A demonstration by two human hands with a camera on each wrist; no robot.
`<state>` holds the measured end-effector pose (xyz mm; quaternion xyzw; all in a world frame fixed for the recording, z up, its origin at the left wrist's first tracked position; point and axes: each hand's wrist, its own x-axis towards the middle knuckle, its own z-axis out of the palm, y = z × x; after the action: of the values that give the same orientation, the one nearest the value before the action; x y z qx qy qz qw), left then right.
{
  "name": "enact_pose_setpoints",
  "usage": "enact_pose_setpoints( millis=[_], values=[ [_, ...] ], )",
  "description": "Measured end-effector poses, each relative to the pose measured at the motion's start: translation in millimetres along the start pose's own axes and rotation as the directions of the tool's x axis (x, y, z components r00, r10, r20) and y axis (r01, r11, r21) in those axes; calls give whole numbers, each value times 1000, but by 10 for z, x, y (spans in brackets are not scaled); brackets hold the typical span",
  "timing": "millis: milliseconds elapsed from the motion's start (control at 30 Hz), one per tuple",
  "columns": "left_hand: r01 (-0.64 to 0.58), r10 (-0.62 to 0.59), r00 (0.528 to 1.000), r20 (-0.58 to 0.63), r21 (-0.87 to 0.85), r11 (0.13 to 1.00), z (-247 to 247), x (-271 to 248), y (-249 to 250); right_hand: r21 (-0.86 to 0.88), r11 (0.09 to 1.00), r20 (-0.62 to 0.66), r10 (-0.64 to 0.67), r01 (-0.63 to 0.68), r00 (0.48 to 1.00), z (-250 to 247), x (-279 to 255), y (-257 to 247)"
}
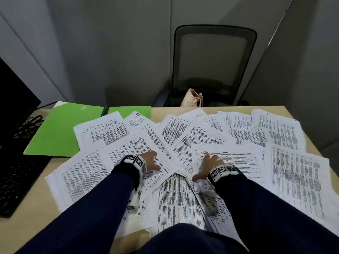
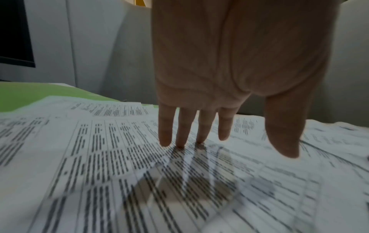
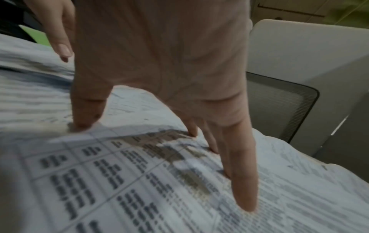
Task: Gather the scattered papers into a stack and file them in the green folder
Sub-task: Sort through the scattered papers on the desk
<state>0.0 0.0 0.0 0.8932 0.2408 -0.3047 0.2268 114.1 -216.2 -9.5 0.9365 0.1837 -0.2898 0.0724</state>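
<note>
papers (image 1: 211,136): printed sheets lie spread and overlapping across most of the desk (image 1: 23,213), from the left half to the right edge; none are stacked yet.
green folder (image 1: 55,129): lies open and flat at the far left of the desk, its near-right part covered by a couple of sheets; in the left wrist view its green surface (image 2: 30,94) shows beyond the pages.
left hand (image 1: 151,161): flat on a sheet left of centre, fingers (image 2: 184,126) straight and spread, tips touching the paper; it grasps nothing.
right hand (image 1: 206,166): spread over a sheet with a printed table just right of centre; fingertips (image 3: 245,198) press down on the page, nothing grasped.
sleeves: dark blue, with marker bands (image 1: 222,170) at both wrists.
monitor (image 1: 16,92): dark, at the far left edge, a black keyboard (image 1: 16,176) in front of it.
chair (image 1: 212,65): mesh-backed, behind the desk's far side, with a beige bag (image 1: 191,99) on its seat.
</note>
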Motion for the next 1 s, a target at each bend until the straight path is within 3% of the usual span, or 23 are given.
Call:
enact_pose_setpoints(
  millis=[100, 233, 433, 600, 733, 867, 1000],
  values=[
    [5, -7, 999, 38, 68, 998, 116, 4, 13, -150, 988, 30, 42, -37, 999, 50, -60, -77],
    [19, -22, 1000, 12, 183, 983, 242, -5, 20, -186, 979, -40, 73, -79, 997, 142, 18, -124],
    [9, -7, 1000, -14, 158, 987, 332, -5, -63, -249, 968, -182, -46, -1, 982, 215, 24, 50],
    [-7, 12, 999, -34, 139, 990, 344, -35, -110, 32, 988, -121, 154, -151, 981, 151, 56, 138],
    [9, -2, 999, -48, 135, 991, 351, -12, -64, 116, 990, -42, 85, -80, 995, 150, 16, -17],
    [8, -1, 999, -55, 128, 992, 347, 7, -43, 87, 992, -11, 95, -94, 995, 330, -42, -316],
    [-10, 16, 998, -58, 113, 994, 389, 48, -133, 41, 990, -73, 136, -133, 988, 360, -111, -472]
  ],
)
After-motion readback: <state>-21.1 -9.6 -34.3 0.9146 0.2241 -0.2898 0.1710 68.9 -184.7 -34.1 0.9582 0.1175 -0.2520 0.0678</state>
